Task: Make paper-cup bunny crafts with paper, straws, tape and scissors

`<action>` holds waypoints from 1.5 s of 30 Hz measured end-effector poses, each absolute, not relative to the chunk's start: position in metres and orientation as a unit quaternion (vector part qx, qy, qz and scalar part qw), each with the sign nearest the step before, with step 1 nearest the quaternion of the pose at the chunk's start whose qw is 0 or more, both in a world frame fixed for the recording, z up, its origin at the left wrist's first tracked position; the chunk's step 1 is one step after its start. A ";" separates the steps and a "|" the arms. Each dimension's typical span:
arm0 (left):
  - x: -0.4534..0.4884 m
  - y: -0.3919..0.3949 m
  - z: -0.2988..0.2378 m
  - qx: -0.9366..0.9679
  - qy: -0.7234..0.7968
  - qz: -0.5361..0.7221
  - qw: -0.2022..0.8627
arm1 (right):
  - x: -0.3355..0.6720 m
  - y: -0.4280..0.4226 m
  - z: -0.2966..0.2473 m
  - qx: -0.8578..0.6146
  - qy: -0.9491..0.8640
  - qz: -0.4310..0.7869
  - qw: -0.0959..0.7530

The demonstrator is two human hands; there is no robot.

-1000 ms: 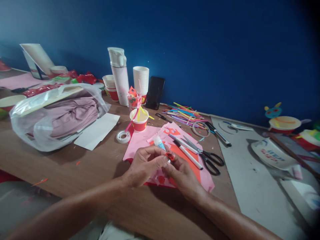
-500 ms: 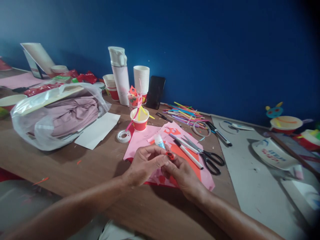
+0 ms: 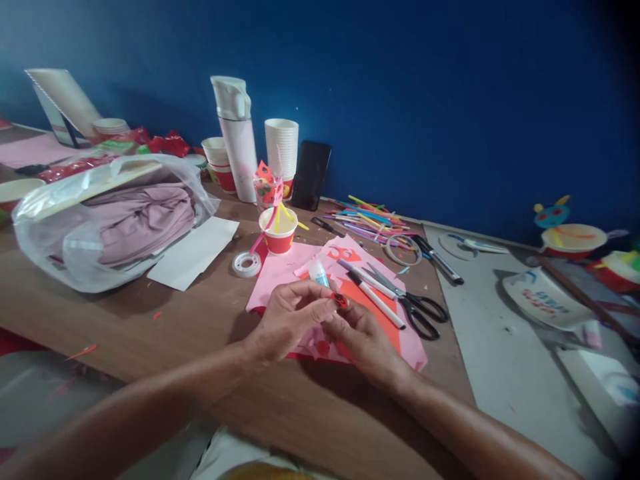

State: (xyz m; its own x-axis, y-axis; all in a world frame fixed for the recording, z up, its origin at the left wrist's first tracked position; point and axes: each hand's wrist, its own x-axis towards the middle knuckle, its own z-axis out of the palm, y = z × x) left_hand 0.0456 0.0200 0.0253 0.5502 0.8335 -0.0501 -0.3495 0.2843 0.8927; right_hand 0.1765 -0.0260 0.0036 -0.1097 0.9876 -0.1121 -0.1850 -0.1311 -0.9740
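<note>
Scissors (image 3: 403, 298) block the right hand's (image 3: 365, 343) path rightward.

Red paper scrap (image 3: 341, 301) is partly hidden by the fingertips (image 3: 326, 305) of the left hand (image 3: 290, 320) and right hand (image 3: 365, 340); its shape is too small to be told, and which hand grips it cannot be seen. Lower end of the glue tube (image 3: 318, 273) is hidden behind the hands; label is unreadable. Pink sheet (image 3: 280, 270) is partly covered. Plate (image 3: 547, 300) lettering is blurred. Left forearm (image 3: 140, 403), right forearm (image 3: 475, 433) and a yellowish object (image 3: 260, 472) are cut off by the bottom edge. Bowl (image 3: 17, 190) is cut off at left, red cup (image 3: 617, 275) at right.
</note>
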 end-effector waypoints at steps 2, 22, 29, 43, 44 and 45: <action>0.045 0.021 0.025 0.453 0.266 0.403 0.749 | 0.179 -0.024 0.006 -0.474 -0.454 0.589 0.472; 0.045 0.022 0.023 0.457 0.253 0.401 0.753 | 0.179 -0.022 0.004 -0.466 -0.445 0.594 0.482; 0.045 0.022 0.022 0.448 0.269 0.381 0.763 | 0.180 -0.023 -0.006 -0.371 -0.402 0.692 0.471; 0.046 0.023 0.020 0.461 0.273 0.386 0.751 | 0.177 -0.024 -0.007 -0.423 -0.427 0.632 0.490; 0.046 0.023 0.019 0.463 0.274 0.379 0.753 | 0.178 -0.024 -0.009 -0.415 -0.426 0.643 0.482; 0.046 0.023 0.019 0.464 0.276 0.373 0.754 | 0.178 -0.025 -0.010 -0.406 -0.424 0.653 0.478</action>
